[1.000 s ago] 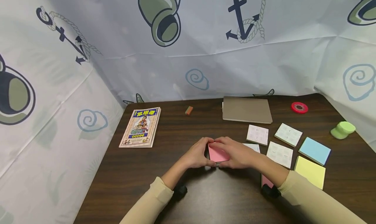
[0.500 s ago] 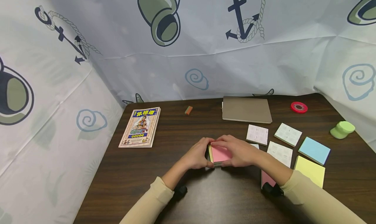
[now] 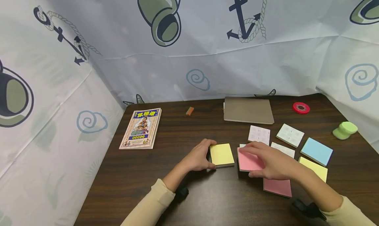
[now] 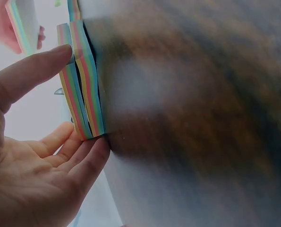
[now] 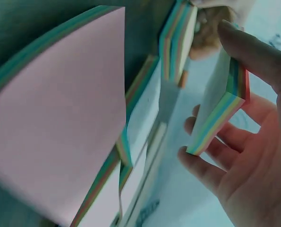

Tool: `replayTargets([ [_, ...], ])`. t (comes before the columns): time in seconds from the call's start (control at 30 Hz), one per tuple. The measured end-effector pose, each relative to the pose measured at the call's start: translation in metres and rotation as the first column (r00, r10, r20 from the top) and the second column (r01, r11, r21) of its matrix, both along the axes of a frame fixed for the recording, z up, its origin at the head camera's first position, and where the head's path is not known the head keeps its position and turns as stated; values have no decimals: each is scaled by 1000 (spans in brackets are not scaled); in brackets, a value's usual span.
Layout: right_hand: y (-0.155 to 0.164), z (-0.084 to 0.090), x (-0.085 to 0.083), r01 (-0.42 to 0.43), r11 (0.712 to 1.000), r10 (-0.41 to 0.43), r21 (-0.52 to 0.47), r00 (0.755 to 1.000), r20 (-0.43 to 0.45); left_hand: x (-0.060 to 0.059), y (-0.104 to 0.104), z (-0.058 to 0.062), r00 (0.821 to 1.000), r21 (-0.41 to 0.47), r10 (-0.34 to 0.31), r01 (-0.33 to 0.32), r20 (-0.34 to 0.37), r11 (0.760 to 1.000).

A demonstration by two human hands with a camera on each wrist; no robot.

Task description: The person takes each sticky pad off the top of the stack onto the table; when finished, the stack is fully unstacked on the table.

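In the head view my left hand (image 3: 199,156) holds a yellow-topped stack of sticky note pads (image 3: 222,154) on the table, thumb at the near edge and fingers at the far one. The left wrist view shows two pads (image 4: 81,82) with striped coloured edges in this stack. Off to the right, my right hand (image 3: 275,162) grips a pink-topped sticky note pad (image 3: 248,162) between thumb and fingers. That pad (image 5: 218,120) is raised off the table in the right wrist view. A white-topped pad is partly hidden behind it.
More pads lie at the right: white (image 3: 290,135), pale pink (image 3: 259,134), blue (image 3: 316,151), yellow (image 3: 314,169) and darker pink (image 3: 277,187). Around them are a brown notebook (image 3: 248,111), a red ring-shaped item (image 3: 301,108) and a green object (image 3: 345,130). A book (image 3: 140,129) and small eraser-like block (image 3: 190,111) lie left.
My right hand has taken the pink-topped pad off the stack and carried it right, uncovering the yellow top. The left hand has stayed at the stack.
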State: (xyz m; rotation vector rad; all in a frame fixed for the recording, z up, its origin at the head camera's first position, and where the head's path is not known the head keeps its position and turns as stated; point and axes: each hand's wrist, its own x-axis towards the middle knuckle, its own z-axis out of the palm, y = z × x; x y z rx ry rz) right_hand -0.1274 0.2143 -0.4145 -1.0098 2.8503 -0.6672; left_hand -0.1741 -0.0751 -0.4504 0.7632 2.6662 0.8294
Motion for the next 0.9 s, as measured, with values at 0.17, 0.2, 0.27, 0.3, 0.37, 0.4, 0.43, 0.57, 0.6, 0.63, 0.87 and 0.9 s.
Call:
replayTargets([
  [0.17,35,1,26,77,997,-78,-22,995,-58,0,0,-1,1000,-7,-2,2,-4,1000],
  [0.2,43,-1,31,86,996,-88,-34,993,-82,0,0,-1,1000,-7,-1,1,-3,1000],
  [0.27,56,-5,43,118,992,-122,-38,986,-111,0,0,-1,1000,-5,-1,1,-1,1000],
  [0.3,63,-7,49,140,989,-144,-34,982,-124,0,0,-1,1000,-5,-2,2,-1,1000],
  [0.37,74,-12,60,185,983,-185,-14,972,-144,-1,0,-1,1000,-8,-3,3,-5,1000],
  [0.4,79,-14,65,213,977,-210,5,968,-135,-1,0,-1,1000,-8,-5,5,-7,1000],
  [0.43,84,-16,70,237,971,-232,16,963,-135,-1,-1,-1,1000,-10,-5,5,-10,1000],
  [0.57,98,-24,86,296,953,-289,59,951,-105,-1,-1,0,1000,-12,4,-4,-11,1000],
  [0.6,102,-26,89,305,950,-300,73,951,-71,-1,-1,0,1000,-10,7,-7,-10,1000],
  [0.63,105,-28,91,309,947,-307,86,951,-38,-1,-1,0,1000,-12,9,-9,-10,1000],
  [0.87,126,-41,104,309,939,-327,153,938,114,1,0,1,1000,-22,3,-3,4,1000],
  [0.9,128,-43,105,304,942,-319,142,942,99,1,0,1,1000,-22,3,-3,3,1000],
])
